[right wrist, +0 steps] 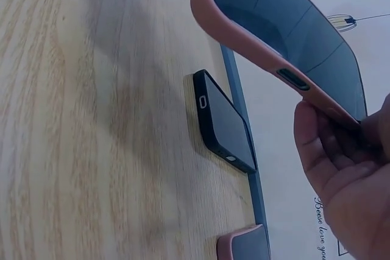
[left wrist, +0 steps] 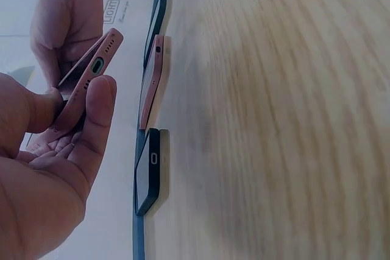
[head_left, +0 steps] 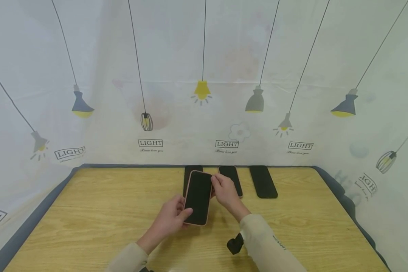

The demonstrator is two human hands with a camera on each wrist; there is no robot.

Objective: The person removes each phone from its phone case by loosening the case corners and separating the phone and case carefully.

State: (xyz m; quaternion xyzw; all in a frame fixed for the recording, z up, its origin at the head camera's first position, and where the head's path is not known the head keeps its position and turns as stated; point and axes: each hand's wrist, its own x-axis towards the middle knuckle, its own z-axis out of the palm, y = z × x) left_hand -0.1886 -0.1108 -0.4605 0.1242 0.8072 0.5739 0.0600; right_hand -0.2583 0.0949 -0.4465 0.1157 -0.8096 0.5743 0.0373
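A smartphone in a pink case is held above the table, its dark screen facing up toward the head camera. My left hand grips its lower left corner, the thumb over the screen edge and the fingers beneath. At the upper right edge, my right hand pinches the phone between thumb and fingers. In the left wrist view the pink case shows its bottom end with the charging port. The right wrist view shows the side of the pink case tilted above the tabletop.
Along the back of the wooden table lie a black-cased phone, partly hidden by the held one, a pink-cased phone and another black phone. A black object is beside the right sleeve. A lamp-printed sheet hangs behind.
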